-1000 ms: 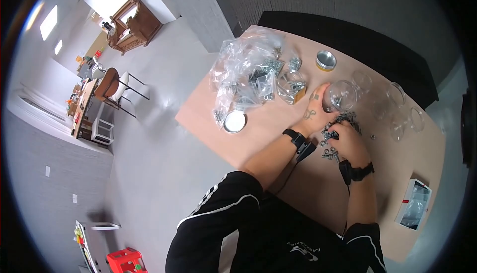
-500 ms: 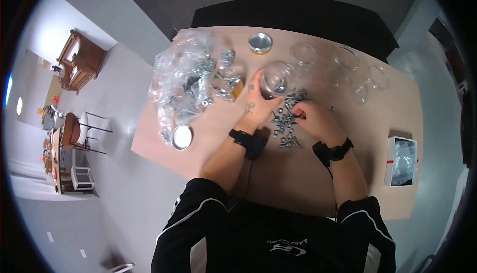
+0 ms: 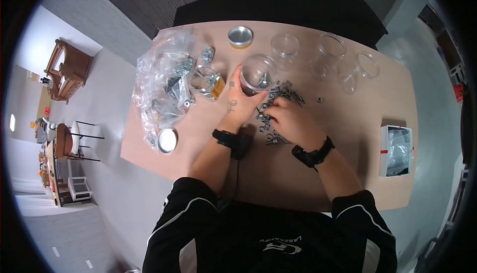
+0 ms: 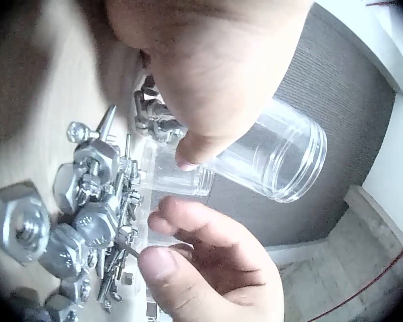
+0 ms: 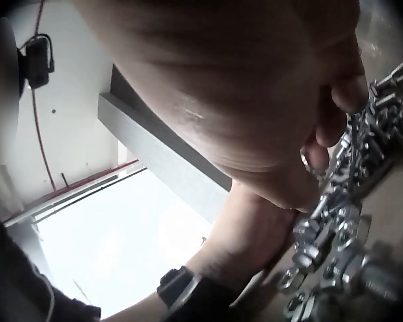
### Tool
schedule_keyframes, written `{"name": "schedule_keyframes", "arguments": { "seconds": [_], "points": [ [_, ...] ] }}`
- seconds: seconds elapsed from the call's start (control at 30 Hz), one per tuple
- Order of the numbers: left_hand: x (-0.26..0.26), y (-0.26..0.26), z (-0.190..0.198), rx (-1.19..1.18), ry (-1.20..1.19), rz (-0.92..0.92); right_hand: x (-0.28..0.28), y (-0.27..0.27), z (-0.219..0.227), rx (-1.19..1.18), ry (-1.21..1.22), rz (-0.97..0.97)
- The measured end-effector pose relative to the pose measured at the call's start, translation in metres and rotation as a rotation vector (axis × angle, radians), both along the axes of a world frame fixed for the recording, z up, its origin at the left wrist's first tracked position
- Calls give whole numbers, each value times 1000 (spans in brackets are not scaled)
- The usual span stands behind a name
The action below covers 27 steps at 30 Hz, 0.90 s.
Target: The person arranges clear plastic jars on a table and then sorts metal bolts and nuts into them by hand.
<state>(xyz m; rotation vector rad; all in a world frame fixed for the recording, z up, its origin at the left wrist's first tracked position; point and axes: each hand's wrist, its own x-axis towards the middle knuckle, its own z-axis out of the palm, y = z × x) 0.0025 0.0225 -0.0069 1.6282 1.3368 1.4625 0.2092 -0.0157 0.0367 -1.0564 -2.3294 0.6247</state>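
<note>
In the head view my left hand (image 3: 241,99) grips a clear plastic jar (image 3: 259,69) with several metal bolts in its bottom. Its thumb and fingers wrap the jar's near left side, and the jar's mouth is open. Just right of it, my right hand (image 3: 294,124) reaches with curled fingers into a loose pile of bolts and nuts (image 3: 290,93). In the left wrist view a thin bolt shank (image 4: 126,243) pokes out at the right thumb tip. Loose nuts and bolts (image 5: 336,235) lie under the right fingers in the right wrist view.
Clear plastic bags (image 3: 164,74) of hardware cover the table's left. Jar lids (image 3: 167,140) lie near them, and a silver-topped tin (image 3: 240,37) stands at the back. Clear empty jars (image 3: 284,46) and rings (image 3: 332,45) sit behind. A white box (image 3: 396,151) lies far right.
The head view has swung, shifting the table in the picture. My left hand keeps its hold on the jar, while my right hand works among the bolts beside it.
</note>
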Motion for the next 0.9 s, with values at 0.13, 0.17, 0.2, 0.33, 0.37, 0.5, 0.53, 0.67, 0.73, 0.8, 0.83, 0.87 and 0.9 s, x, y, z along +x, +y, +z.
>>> {"name": "schedule_keyframes", "arguments": {
  "seconds": [0.13,0.17,0.2,0.33,0.37,0.5,0.53,0.67,0.73,0.8,0.83,0.87,0.9],
  "points": [
    [2,-3,2,-17,-26,-5,-5,-4,-8,19,-68,25],
    [3,-3,3,-18,-34,-7,-5,-3,-9,58,-55,21],
    [3,-3,4,-15,-39,-13,-4,-3,-9,58,-63,20],
    [2,-3,5,11,-15,-9,-4,0,-6,56,-36,27],
    [3,-4,6,12,-21,-11,-4,0,-3,76,-42,31],
    [3,-5,3,53,54,42,1,-2,30,-39,-9,17],
    [3,-5,1,66,98,74,3,-3,42,-117,81,-1],
    [4,-7,5,117,121,63,7,-6,62,-167,414,-136],
    [3,-6,-1,136,233,58,13,-3,65,-111,395,-172],
    [3,-5,-2,201,295,60,16,1,65,-51,381,-208],
    [4,-5,-1,268,362,62,17,3,63,-16,375,-196],
    [5,-5,1,268,362,61,17,5,61,19,369,-183],
    [6,-5,2,300,341,43,17,7,59,19,369,-183]
  ]
}}
